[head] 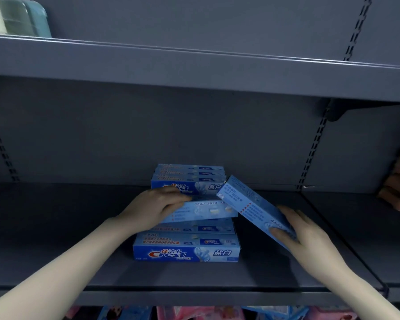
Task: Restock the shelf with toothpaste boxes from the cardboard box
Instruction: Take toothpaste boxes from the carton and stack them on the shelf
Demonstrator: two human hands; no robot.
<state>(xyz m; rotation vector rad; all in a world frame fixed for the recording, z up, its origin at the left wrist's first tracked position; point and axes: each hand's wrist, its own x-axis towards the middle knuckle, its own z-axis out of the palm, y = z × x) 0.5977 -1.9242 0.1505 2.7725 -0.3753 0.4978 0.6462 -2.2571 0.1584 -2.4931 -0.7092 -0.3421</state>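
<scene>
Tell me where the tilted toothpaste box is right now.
In the head view, the tilted toothpaste box is right of centre, held by the right hand above the shelf, beside the front stack.

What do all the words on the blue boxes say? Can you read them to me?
"Crest" with "佳洁士" above it and "盐白" to the right: front of the bottom front toothpaste box.
"盐白", with part of "Crest" behind the left hand: front of the back stack.
Small print on the boxes in the left and right hand: too blurred to read.

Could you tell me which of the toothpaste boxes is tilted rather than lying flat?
The box in the right hand: this tilted box slants up toward the back stack, while the others lie level.
</scene>
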